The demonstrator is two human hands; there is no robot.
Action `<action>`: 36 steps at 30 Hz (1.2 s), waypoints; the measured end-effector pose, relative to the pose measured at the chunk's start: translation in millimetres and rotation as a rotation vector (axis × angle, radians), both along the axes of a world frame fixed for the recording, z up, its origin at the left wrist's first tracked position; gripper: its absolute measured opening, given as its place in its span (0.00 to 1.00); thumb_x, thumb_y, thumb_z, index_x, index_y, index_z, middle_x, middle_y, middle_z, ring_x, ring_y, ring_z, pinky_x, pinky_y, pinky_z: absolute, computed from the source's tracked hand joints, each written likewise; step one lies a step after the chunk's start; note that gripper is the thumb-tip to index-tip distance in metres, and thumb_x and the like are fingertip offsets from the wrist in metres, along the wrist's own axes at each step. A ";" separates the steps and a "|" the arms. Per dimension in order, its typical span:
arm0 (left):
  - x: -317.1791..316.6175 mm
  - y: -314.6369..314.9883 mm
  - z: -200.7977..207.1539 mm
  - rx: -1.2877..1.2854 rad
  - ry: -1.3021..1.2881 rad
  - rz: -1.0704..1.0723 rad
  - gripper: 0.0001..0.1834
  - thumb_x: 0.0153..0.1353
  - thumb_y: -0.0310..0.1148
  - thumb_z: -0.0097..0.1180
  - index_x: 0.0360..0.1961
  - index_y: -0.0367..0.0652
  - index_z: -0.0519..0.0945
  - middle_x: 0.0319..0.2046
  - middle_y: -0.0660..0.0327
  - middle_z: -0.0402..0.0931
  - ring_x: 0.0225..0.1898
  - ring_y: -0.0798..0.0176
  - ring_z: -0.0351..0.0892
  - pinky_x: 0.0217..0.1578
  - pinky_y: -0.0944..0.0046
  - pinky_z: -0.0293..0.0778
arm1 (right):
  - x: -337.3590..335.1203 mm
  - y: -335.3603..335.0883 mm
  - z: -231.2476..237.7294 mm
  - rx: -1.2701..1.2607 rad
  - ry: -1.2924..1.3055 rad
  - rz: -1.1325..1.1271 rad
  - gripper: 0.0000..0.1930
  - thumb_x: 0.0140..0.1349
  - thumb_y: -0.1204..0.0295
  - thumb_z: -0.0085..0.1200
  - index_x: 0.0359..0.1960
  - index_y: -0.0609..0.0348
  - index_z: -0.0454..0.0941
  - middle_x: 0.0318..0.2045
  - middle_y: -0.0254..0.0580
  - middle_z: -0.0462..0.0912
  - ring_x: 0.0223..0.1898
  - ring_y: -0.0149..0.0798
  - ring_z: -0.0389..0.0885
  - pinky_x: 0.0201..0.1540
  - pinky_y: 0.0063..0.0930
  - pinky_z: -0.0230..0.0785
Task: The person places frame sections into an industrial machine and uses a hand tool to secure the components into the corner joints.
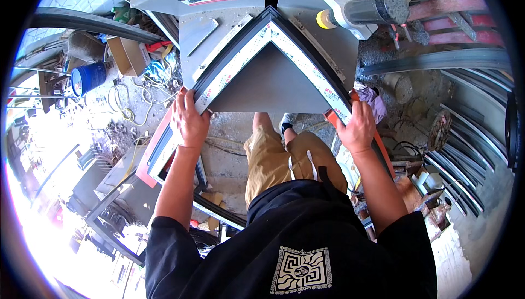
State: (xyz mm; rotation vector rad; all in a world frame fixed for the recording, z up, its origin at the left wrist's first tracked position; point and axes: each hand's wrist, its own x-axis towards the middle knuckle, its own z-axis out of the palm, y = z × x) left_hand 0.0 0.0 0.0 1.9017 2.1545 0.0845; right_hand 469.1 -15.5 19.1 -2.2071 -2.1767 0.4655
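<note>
A black, angled metal profile frame (235,58) with printed white film along its inner faces lies on a grey machine table (273,88). Its corner points away from me, up to a dark slot in the machine. My left hand (190,119) is closed around the left leg of the frame, thumb on the inner side. On the other leg, my right hand (358,126) has the same kind of grip, fingers over the outer edge. Orange-red bars (151,159) run beneath the frame beside both hands.
A light grey machine arm with a dark cylinder (377,8) stands at the far right, near pliers (395,35). Long profiles (459,159) are stacked on the right. A blue bucket (88,79), a cardboard box (127,56) and loose cable (128,110) lie on the left.
</note>
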 end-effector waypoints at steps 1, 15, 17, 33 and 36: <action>0.6 1.1 0.3 0.018 -0.006 -0.009 0.43 0.50 0.27 0.85 0.68 0.40 0.78 0.65 0.43 0.79 0.68 0.35 0.80 0.70 0.40 0.78 | 1.7 -0.3 -1.4 0.007 -0.021 0.014 0.31 0.54 0.66 0.81 0.56 0.60 0.77 0.49 0.56 0.82 0.55 0.63 0.84 0.59 0.57 0.79; -4.3 2.2 3.4 0.044 -0.014 -0.054 0.41 0.54 0.33 0.83 0.68 0.35 0.80 0.61 0.45 0.83 0.63 0.35 0.82 0.65 0.39 0.79 | -4.3 -1.2 1.5 0.026 -0.032 0.016 0.33 0.52 0.66 0.83 0.55 0.61 0.77 0.48 0.56 0.82 0.54 0.63 0.85 0.58 0.56 0.79; -3.5 1.9 3.5 0.020 -0.003 -0.030 0.44 0.47 0.29 0.87 0.67 0.40 0.79 0.64 0.45 0.81 0.67 0.36 0.82 0.68 0.41 0.80 | -5.1 -0.9 2.0 0.005 -0.023 0.003 0.31 0.54 0.67 0.81 0.56 0.61 0.77 0.49 0.56 0.81 0.55 0.64 0.84 0.59 0.57 0.78; -9.2 -0.7 1.9 0.020 -0.013 -0.017 0.40 0.53 0.33 0.83 0.68 0.41 0.80 0.66 0.46 0.83 0.68 0.35 0.81 0.68 0.40 0.80 | -6.2 0.2 -2.5 0.000 -0.029 -0.002 0.28 0.53 0.66 0.81 0.51 0.60 0.77 0.48 0.56 0.82 0.54 0.64 0.85 0.58 0.57 0.79; -3.3 1.5 3.1 0.036 -0.016 0.015 0.40 0.52 0.31 0.83 0.68 0.44 0.81 0.68 0.47 0.83 0.69 0.36 0.82 0.69 0.41 0.80 | -6.0 -0.1 -3.0 0.022 -0.042 -0.007 0.27 0.56 0.65 0.79 0.51 0.61 0.78 0.49 0.57 0.83 0.55 0.65 0.84 0.59 0.59 0.78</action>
